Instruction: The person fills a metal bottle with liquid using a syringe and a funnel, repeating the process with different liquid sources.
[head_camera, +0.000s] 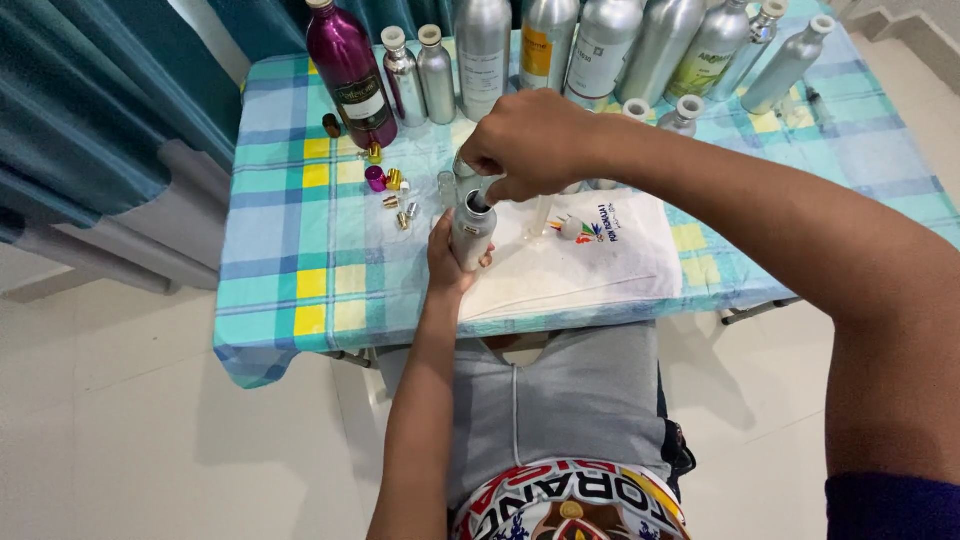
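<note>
My left hand (450, 262) grips a small silver metal bottle (472, 230) upright above the near part of the table. My right hand (528, 145) hovers right over the bottle's open mouth, fingers pinched on a small pale cap or stopper (492, 187) at its neck. What exactly the fingers pinch is partly hidden. A white cloth (590, 262) with a small coloured print lies under and to the right of the bottle.
A table with a blue, yellow and white checked cloth (290, 250). Several tall silver bottles (600, 45) and a magenta bottle (350, 70) stand along its far edge. Small gold and pink caps (388, 190) lie left of my hands. Teal curtain (90, 110) at left.
</note>
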